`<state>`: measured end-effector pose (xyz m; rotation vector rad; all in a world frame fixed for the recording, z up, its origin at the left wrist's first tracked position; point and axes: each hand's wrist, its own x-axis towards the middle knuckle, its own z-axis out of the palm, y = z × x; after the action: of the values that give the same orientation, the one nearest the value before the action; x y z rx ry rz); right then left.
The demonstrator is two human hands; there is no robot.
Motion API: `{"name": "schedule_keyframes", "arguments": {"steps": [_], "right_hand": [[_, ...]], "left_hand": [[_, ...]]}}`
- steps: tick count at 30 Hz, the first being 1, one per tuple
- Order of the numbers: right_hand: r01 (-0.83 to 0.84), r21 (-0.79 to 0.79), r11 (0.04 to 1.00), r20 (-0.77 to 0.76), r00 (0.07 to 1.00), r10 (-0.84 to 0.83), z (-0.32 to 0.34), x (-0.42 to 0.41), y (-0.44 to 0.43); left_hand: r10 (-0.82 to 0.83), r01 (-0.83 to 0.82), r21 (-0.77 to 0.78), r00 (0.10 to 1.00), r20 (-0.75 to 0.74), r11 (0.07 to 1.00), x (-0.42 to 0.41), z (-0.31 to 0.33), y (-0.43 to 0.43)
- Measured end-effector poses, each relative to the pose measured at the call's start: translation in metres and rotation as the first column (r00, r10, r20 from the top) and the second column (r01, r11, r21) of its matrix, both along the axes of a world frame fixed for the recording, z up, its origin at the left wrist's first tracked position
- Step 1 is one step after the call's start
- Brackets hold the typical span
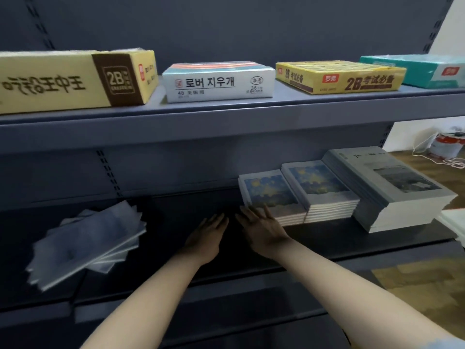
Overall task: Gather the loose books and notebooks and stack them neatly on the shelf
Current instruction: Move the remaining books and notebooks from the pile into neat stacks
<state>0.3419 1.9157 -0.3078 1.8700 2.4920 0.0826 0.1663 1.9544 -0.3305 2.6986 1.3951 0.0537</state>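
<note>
On the middle shelf (191,212) a messy pile of loose blue-grey notebooks (85,243) lies at the left, fanned and askew. At the right stand three neat stacks: a low stack with a starry-sky cover (270,195), a taller matching stack (324,187), and a tall grey stack with a landscape photo (392,187). My left hand (208,235) hovers over the bare shelf with straight fingers, holding nothing. My right hand (261,225) is spread flat beside it, its fingertips at the front left corner of the low starry stack.
The upper shelf (226,114) carries flat boxes: a yellow 2B box (73,81), a white eraser box (219,81), another yellow 2B box (339,76) and a teal pack (422,70). A white stack (453,220) shows at the right edge. Wooden floor and a paint bucket (448,144) lie beyond.
</note>
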Motion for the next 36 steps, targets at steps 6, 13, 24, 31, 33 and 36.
{"name": "schedule_keyframes", "arguments": {"steps": [6, 13, 24, 31, 33, 36], "right_hand": [[-0.164, 0.012, 0.986, -0.043, 0.985, 0.165, 0.000, -0.074, 0.016], [-0.368, 0.010, 0.930, -0.058, 0.928, 0.368, 0.000, -0.167, 0.029], [-0.476, -0.015, 0.879, -0.124, 0.873, 0.471, -0.010, -0.306, 0.017], [-0.361, -0.048, 0.931, 0.102, 0.926, 0.364, -0.007, -0.342, 0.022], [-0.395, 0.000, 0.919, 0.093, 0.915, 0.393, -0.007, -0.337, 0.022], [-0.475, 0.064, 0.878, 0.003, 0.879, 0.476, -0.008, -0.322, 0.023]], "left_hand": [[0.199, -0.199, 0.015, 0.980, -0.001, 0.980, -0.083, 0.005, -0.007], [0.442, -0.443, 0.012, 0.896, 0.045, 0.896, -0.179, 0.012, -0.032], [0.625, -0.622, 0.067, 0.778, -0.058, 0.780, -0.290, 0.014, -0.078], [0.643, -0.646, 0.181, 0.761, 0.081, 0.742, -0.286, 0.010, -0.082], [0.638, -0.646, 0.189, 0.762, 0.107, 0.740, -0.285, 0.014, -0.083], [0.646, -0.642, 0.204, 0.761, 0.056, 0.739, -0.289, 0.019, -0.080]]}}
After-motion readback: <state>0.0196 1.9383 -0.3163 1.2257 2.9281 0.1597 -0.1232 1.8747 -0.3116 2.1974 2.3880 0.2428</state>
